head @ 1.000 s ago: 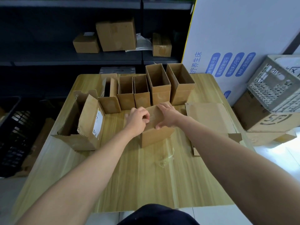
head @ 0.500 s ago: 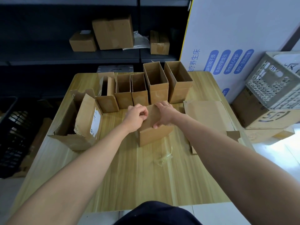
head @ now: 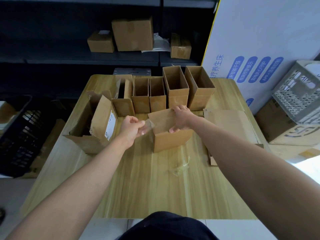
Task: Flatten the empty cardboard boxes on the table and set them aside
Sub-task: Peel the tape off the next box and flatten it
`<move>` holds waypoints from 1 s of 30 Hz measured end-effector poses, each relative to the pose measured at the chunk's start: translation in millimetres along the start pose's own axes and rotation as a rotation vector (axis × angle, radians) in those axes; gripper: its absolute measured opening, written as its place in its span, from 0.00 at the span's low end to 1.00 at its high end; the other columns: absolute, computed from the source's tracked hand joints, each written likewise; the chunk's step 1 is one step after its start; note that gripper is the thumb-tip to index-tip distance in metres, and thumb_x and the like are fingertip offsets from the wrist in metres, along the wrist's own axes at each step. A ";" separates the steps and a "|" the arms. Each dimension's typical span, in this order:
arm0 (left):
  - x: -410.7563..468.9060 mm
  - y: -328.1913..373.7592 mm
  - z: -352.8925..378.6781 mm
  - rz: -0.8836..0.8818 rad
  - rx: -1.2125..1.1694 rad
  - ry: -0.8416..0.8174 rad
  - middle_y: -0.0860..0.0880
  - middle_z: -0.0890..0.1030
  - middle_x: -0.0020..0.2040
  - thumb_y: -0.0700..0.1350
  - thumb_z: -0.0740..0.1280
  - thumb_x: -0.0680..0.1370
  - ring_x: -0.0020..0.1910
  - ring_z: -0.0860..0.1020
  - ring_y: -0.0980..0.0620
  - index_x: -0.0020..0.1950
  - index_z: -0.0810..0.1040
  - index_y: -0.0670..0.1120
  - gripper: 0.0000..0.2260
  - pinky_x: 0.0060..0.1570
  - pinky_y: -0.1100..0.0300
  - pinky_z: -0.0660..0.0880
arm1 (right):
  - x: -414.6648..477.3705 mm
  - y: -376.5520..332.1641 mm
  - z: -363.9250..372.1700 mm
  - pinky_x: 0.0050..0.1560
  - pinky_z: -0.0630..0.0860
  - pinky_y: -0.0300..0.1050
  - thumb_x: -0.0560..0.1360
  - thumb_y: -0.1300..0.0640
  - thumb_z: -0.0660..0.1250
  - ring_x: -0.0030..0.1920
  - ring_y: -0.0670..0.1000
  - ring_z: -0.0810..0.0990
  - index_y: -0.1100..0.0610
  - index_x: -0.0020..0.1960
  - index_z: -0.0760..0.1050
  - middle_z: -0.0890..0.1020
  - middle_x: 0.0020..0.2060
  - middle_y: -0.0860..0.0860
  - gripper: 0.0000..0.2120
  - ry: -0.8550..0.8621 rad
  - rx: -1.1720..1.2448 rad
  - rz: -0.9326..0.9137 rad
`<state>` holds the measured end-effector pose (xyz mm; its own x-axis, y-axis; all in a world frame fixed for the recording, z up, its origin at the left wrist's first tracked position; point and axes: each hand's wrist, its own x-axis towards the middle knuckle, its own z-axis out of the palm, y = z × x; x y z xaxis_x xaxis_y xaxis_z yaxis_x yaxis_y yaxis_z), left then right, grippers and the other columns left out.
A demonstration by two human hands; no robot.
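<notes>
A small closed cardboard box stands in the middle of the wooden table. My right hand grips its top face from the right side. My left hand pinches a strip of clear tape that stretches from the box's top left edge. Behind it stands a row of several open empty boxes. A larger open box with a white label lies on its side at the left. Flattened cardboard lies at the right edge of the table.
A crumpled piece of clear tape lies on the table in front of the box. A black crate stands left of the table, a grey crate on boxes at the right. Dark shelves with closed boxes run behind.
My left hand has pulled away to the left, peeling the clear tape off the box top. My right hand has stayed on the box, holding it down.
</notes>
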<state>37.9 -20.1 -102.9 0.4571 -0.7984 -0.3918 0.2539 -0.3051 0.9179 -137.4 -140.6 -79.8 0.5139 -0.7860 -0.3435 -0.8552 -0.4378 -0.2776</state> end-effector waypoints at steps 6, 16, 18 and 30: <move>-4.7 5.6 23.5 0.053 0.295 -0.018 0.45 0.78 0.47 0.46 0.72 0.73 0.46 0.79 0.48 0.49 0.74 0.43 0.11 0.43 0.55 0.79 | -1.8 -4.7 -1.6 0.69 0.61 0.59 0.65 0.47 0.77 0.72 0.59 0.57 0.54 0.75 0.53 0.60 0.71 0.54 0.48 -0.010 -0.062 0.027; -2.5 -9.7 -0.1 -0.055 -0.292 -0.143 0.40 0.81 0.48 0.33 0.62 0.78 0.49 0.82 0.45 0.39 0.69 0.43 0.10 0.49 0.48 0.80 | -1.5 -8.5 -2.3 0.69 0.63 0.58 0.67 0.49 0.76 0.71 0.59 0.58 0.55 0.75 0.54 0.61 0.70 0.54 0.45 -0.011 -0.037 0.075; -4.9 -12.9 -2.6 -0.056 -0.405 -0.142 0.41 0.81 0.45 0.33 0.60 0.79 0.49 0.81 0.44 0.39 0.68 0.43 0.10 0.48 0.48 0.80 | 0.1 -11.7 -3.3 0.69 0.64 0.58 0.67 0.48 0.75 0.71 0.59 0.58 0.55 0.74 0.54 0.60 0.70 0.54 0.45 -0.009 -0.043 0.084; -0.8 23.8 8.8 0.060 -0.422 -0.228 0.41 0.83 0.52 0.38 0.63 0.79 0.53 0.81 0.43 0.43 0.72 0.43 0.05 0.53 0.47 0.79 | -6.8 -22.2 -17.4 0.71 0.47 0.64 0.63 0.45 0.77 0.75 0.60 0.42 0.47 0.77 0.39 0.45 0.77 0.48 0.58 0.010 0.132 -0.162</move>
<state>36.1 -31.3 -80.2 0.2950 -0.9161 -0.2716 0.5783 -0.0551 0.8140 -123.0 -133.0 -55.7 0.6430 -0.7144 -0.2761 -0.7446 -0.4986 -0.4438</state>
